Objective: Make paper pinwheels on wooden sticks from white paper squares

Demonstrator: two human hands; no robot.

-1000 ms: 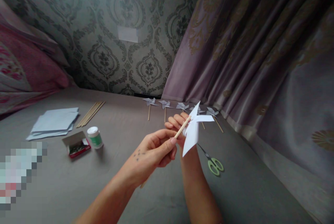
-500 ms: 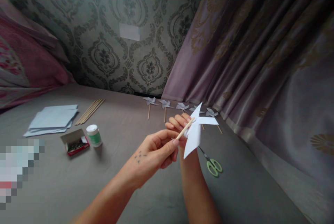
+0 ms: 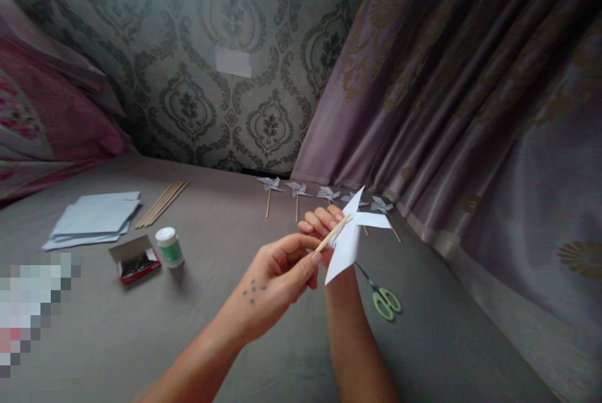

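Observation:
My left hand (image 3: 282, 274) pinches a thin wooden stick (image 3: 333, 234) between thumb and fingers. The stick's far end meets the middle of a white paper pinwheel (image 3: 347, 248), whose blades stick out up, right and down. Behind the pinwheel, my right hand (image 3: 324, 218) has its fingers curled at the paper's far side; the paper covers its palm and part of its grip. Green-handled scissors (image 3: 386, 304) lie on the grey cloth just right of my right forearm, their blades partly hidden.
Finished pinwheels (image 3: 298, 190) lie in a row along the back. To the left are stacked paper sheets (image 3: 96, 218), several wooden sticks (image 3: 162, 204), an open box of small metal pins (image 3: 136, 262) and a white-capped bottle (image 3: 169, 246). A curtain (image 3: 470, 140) borders the right side.
The pinwheel has turned slightly, its lower blade tip shifting a little left. Both hands keep their hold in nearly the same place.

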